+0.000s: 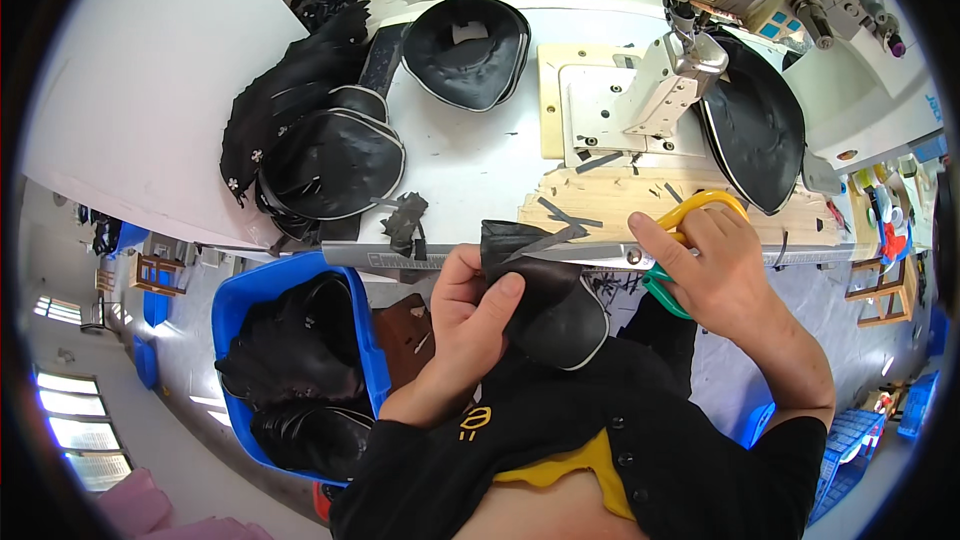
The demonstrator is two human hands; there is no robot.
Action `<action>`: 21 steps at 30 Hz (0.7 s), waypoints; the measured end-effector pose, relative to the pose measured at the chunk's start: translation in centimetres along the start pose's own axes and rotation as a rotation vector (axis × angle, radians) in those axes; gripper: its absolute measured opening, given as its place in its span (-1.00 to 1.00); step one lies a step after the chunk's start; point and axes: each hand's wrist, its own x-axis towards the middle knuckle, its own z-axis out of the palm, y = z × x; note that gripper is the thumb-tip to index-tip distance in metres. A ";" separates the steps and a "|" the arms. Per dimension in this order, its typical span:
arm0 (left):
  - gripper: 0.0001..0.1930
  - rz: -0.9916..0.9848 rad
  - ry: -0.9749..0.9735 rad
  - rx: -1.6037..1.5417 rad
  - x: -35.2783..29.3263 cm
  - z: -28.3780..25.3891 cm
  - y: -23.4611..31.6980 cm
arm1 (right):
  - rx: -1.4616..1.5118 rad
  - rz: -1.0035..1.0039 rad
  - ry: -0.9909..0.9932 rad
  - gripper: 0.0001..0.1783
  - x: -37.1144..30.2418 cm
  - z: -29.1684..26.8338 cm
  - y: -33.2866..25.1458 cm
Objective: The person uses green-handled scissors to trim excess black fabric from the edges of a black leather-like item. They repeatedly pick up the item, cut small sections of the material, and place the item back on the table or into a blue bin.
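My left hand [465,318] pinches a black leather-like piece [560,328] with a pale piped edge, holding it over my lap at the table's front edge. In my right hand [722,268] is a pair of scissors [700,202] with one yellow and one green handle loop. Their blades point left and lie partly apart at the top of the black piece, near my left fingers. A thin dark strip [552,241] sits across the blades. Whether the blades are cutting into the material, I cannot tell.
Behind my hands stands a sewing machine post [665,90]. Similar black pieces lie on the table: one at the back [465,55], a pile at left [335,165], one at right [755,125]. Dark scraps [405,222] litter the front. A blue bin [228,340] holds more pieces.
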 end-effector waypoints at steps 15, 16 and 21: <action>-0.86 0.092 -0.091 0.174 -0.2 0.4 -1.2 | 0.044 -0.011 0.005 -0.36 -0.1 -0.2 -0.7; -0.85 0.093 -0.099 0.170 -0.3 0.3 -1.2 | 0.074 -0.007 -0.001 -0.36 -0.1 -0.2 -0.8; -0.85 0.027 -0.067 0.155 -0.2 0.1 -1.2 | 0.223 0.044 -0.021 -0.35 -0.6 0.2 -1.1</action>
